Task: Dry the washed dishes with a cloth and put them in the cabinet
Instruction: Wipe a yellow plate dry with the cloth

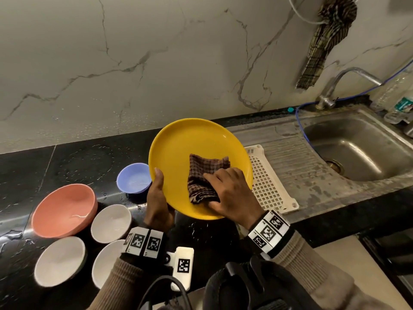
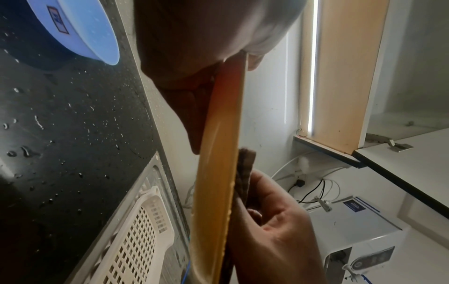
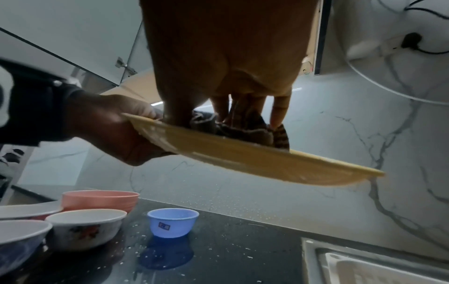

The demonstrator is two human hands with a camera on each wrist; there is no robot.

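A yellow plate (image 1: 196,142) is held tilted above the black counter (image 1: 73,162). My left hand (image 1: 157,198) grips its lower left rim, thumb on the top face and fingers underneath. A folded brown checked cloth (image 1: 201,175) lies on the plate's face. My right hand (image 1: 232,193) holds it bunched between thumb and fingers and presses it down. The left wrist view shows the plate (image 2: 218,153) edge-on with the cloth (image 2: 246,173) against it. From the right wrist view, the plate's underside (image 3: 255,159) carries water drops.
On the wet counter to the left stand a pink bowl (image 1: 64,209), a small blue bowl (image 1: 134,179) and three white bowls (image 1: 110,222). A white perforated tray (image 1: 268,182) lies on the drainboard beside the steel sink (image 1: 357,148). An open wall-cabinet door (image 2: 413,163) hangs overhead.
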